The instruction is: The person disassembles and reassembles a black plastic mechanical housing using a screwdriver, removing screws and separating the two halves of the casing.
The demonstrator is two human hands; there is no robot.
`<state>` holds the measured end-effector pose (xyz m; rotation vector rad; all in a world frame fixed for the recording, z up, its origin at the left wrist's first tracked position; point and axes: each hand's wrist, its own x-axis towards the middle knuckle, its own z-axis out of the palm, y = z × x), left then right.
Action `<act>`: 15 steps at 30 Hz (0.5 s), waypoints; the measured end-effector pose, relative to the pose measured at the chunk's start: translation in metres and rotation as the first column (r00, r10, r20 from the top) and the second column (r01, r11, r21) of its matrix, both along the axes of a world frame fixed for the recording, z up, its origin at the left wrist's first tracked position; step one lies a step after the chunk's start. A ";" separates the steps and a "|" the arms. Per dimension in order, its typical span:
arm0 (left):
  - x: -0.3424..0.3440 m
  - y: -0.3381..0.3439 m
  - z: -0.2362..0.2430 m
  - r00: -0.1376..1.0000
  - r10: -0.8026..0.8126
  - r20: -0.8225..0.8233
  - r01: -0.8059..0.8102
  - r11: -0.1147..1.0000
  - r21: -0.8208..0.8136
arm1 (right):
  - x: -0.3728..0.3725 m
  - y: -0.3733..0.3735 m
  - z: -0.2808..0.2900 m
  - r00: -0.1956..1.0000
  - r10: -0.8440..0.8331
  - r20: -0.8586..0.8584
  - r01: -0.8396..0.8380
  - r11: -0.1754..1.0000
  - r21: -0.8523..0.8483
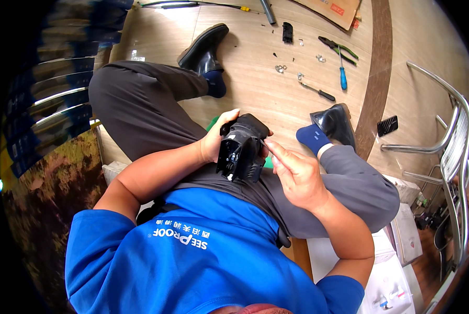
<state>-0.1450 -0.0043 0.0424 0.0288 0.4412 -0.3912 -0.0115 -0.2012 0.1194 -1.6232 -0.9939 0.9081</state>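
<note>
Over my lap I hold a black plastic housing (243, 141) with a hollow, open side that shows small metal parts inside. My left hand (212, 142) is closed around its left side, the thumb along the upper edge. At the housing's right edge my right hand (301, 177) is closed in a pinch, thumb and forefinger touching or almost touching the plastic. Whatever sits between those fingertips is too small and dark to make out. A bit of green (268, 163) shows beneath the housing and my right hand.
On the floor ahead lie green-handled pliers (349, 55), a blue-handled screwdriver (342, 77), a black-handled screwdriver (325, 95), a black plastic piece (287, 32) and several small metal bits (280, 68). A metal-framed chair (462, 131) stands at right, near a dark flat rectangle (387, 126). Cardboard (335, 9) lies farther off.
</note>
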 end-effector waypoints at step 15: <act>0.010 0.003 -0.001 0.997 0.080 0.008 -0.081 0.985 0.151 | 0.010 0.012 0.001 0.996 -0.027 0.088 0.037 0.993 -0.113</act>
